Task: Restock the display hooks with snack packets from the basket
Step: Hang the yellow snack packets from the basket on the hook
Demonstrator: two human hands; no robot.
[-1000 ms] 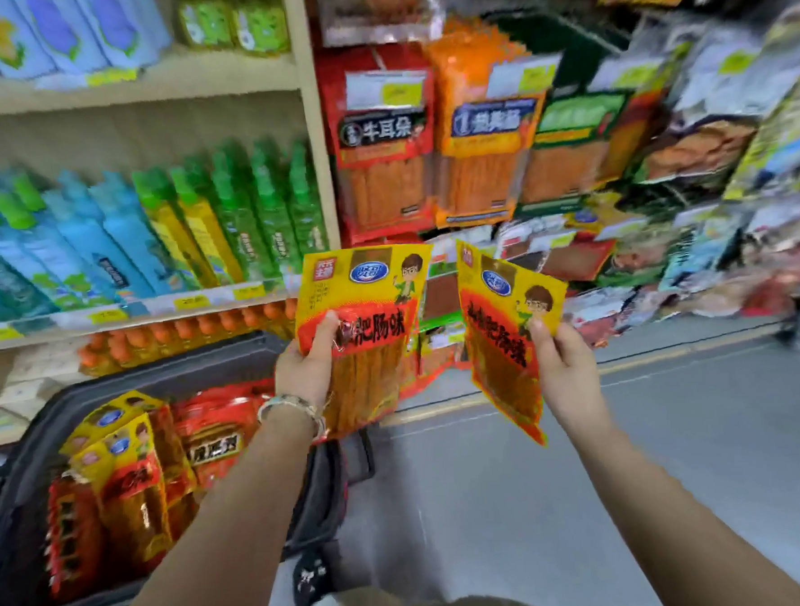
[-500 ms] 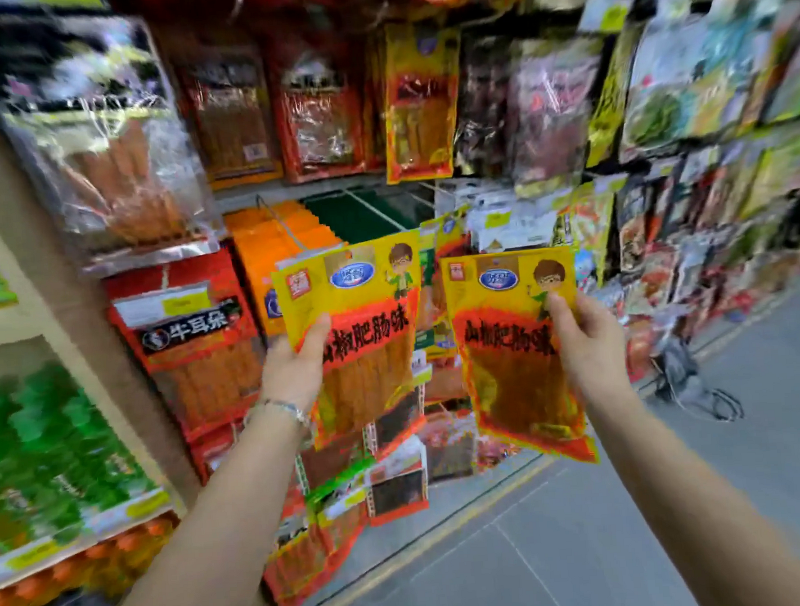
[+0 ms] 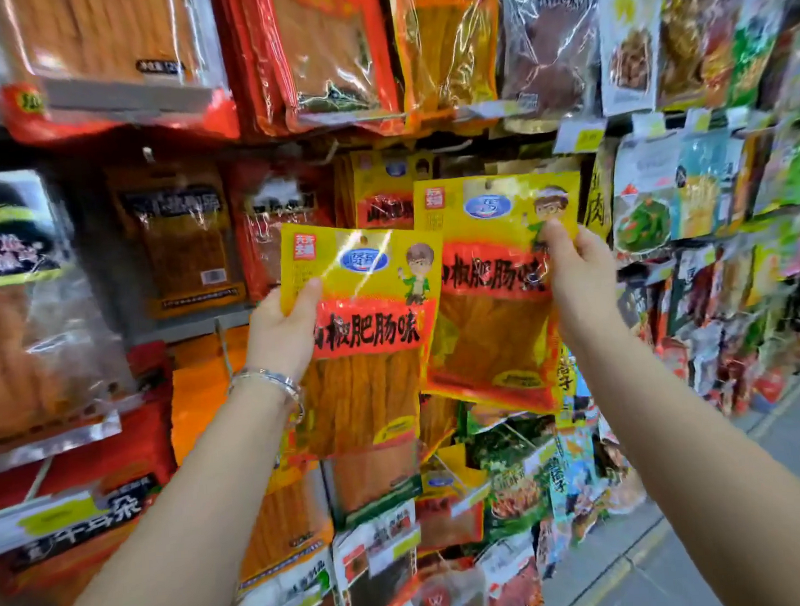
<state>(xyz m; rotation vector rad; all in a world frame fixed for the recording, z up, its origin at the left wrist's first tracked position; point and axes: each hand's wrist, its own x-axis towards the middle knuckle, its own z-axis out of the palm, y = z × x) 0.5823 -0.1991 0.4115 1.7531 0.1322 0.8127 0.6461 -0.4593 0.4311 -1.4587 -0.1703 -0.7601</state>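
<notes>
I hold two matching yellow-and-red snack packets up in front of the hanging display. My left hand [image 3: 283,331] grips the lower left packet [image 3: 367,337] by its left edge, thumb on the front. My right hand [image 3: 574,268] pinches the higher right packet [image 3: 491,297] at its upper right corner. Just behind the right packet, a row of the same yellow packets [image 3: 381,187] hangs on a hook. The right packet's punched top sits level with that row. The basket is out of view.
Hooks full of snack packets cover the wall: large orange and red bags [image 3: 326,49] above, dark and clear bags [image 3: 183,231] to the left, green and mixed packets [image 3: 709,181] to the right. Grey floor [image 3: 775,490] shows at lower right.
My view swung up from the basket to the upper hooks. Both hands rose with their packets, and the right packet now sits higher, close to the matching hanging row.
</notes>
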